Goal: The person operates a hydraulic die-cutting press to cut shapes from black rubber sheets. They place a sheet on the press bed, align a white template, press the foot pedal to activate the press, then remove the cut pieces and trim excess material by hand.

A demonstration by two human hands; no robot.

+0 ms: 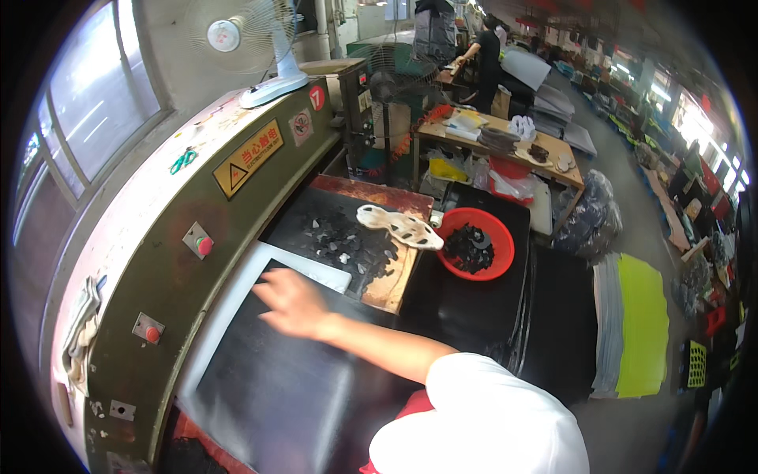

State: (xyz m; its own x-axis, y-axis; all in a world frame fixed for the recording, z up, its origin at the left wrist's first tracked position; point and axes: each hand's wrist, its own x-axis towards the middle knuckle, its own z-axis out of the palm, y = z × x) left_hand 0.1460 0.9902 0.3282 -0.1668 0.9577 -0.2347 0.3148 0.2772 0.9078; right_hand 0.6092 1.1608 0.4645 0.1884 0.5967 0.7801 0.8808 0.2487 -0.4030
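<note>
Nearby, labels run from the person outward, each placed against the black sheet.
Sleeve: a white sleeve [482,419] rose from the lower edge, just right of the black sheet [276,379].
Black sheet: it lay flat on the white cutting board [237,292] under the green press.
Hand: one hand [290,302] lay with fingers spread flat on the far end of the black sheet, its grip released and grasping nothing; it was blurred, and I cannot tell which hand it was.
Other hand: hidden from the camera, so its grip cannot be told.
Press buttons: two red buttons [152,334] sat on the green press front [158,261], left of the black sheet.
Scraps: small black offcuts [339,237] lay scattered on the dark bed just beyond the black sheet.
Cutting die: a pale, sole-shaped die [399,227] rested beyond the black sheet to the right, its tip over the red basin's rim.
Red basin: a round red basin [505,249] holding black pieces stood right of the die, beyond the black sheet.
Stacked sheets: grey and yellow-green sheets [636,324] were piled well to the right of the black sheet.
Fan: a white fan [237,35] stood on top of the press, far beyond the black sheet.
Tabletop: a wooden tabletop [505,134] with bundles stood further off still.
Co-worker: a person in dark clothes [485,59] stood farthest back.
</note>
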